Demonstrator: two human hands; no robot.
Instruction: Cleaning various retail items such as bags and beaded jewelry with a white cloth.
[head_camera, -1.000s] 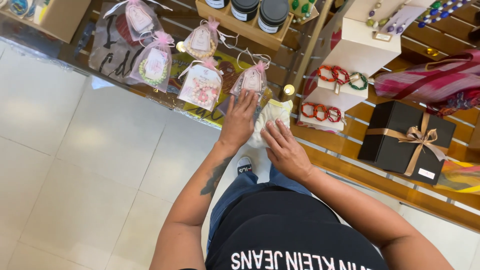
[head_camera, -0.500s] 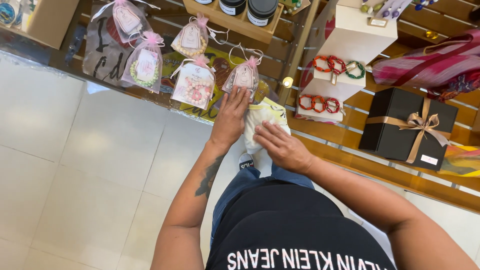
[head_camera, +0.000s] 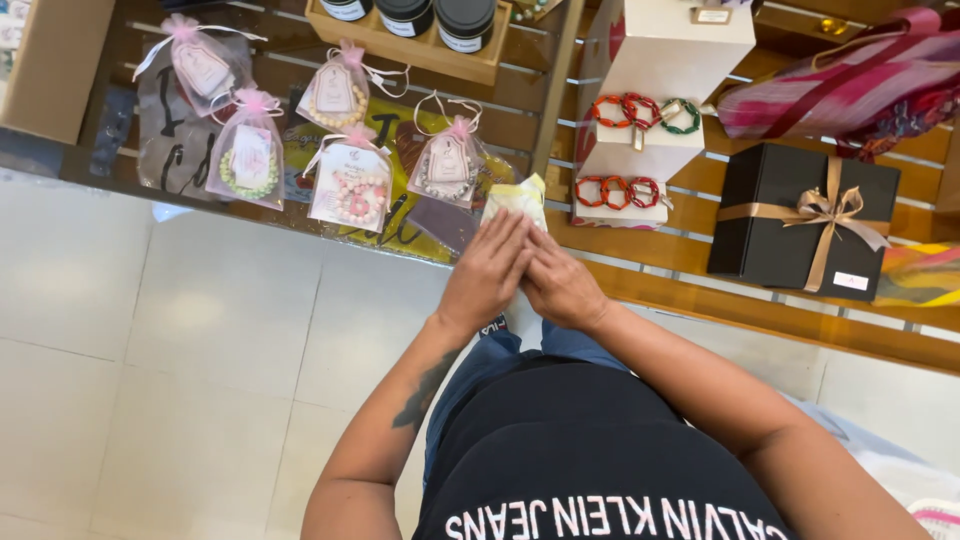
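A pale yellow pouch (head_camera: 517, 199) lies at the worktop (head_camera: 700, 262) edge, its long axis running toward twelve o'clock, half covered by my hands. My left hand (head_camera: 487, 272) rests flat on it, fingers together; my right hand (head_camera: 560, 287) presses beside it at three o'clock, gripping nothing. Pink-ribboned gift bags (head_camera: 350, 180) stand at ten o'clock.

Left hand (head_camera: 487, 272) and right hand (head_camera: 560, 287) lie side by side, touching, fingers (head_camera: 510, 235) extended flat.
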